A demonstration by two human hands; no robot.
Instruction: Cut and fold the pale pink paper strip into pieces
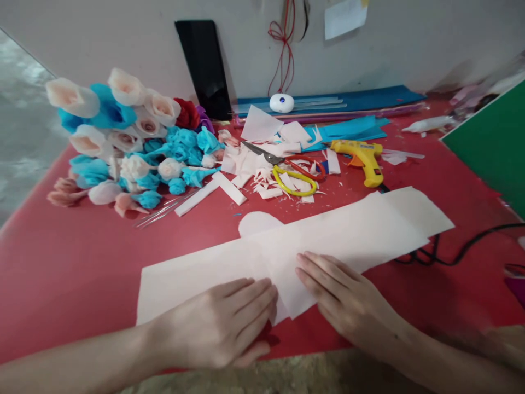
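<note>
Long white sheets of crepe paper (pixel 340 241) lie slantwise across the front of the red table, overlapping near the middle. My left hand (pixel 221 323) rests flat on the left stretch of paper, fingers stretched out to the right and thumb apart below them. On the right stretch, close to the overlap, my right hand (pixel 348 301) lies with its fingers extended to the upper left. Neither hand grips anything that I can see. Beyond the upper edge, a rounded white paper piece (pixel 260 223) shows, its lower part hidden by the sheets.
Paper flowers (pixel 135 137) crowd the back left. Scissors (pixel 295 175) lie among white scraps behind the sheets, beside a yellow glue gun (pixel 365 158). Its black cable (pixel 471 246) runs right. A black phone-like panel (pixel 205 65) leans on the wall; a green board (pixel 492 137) stands right.
</note>
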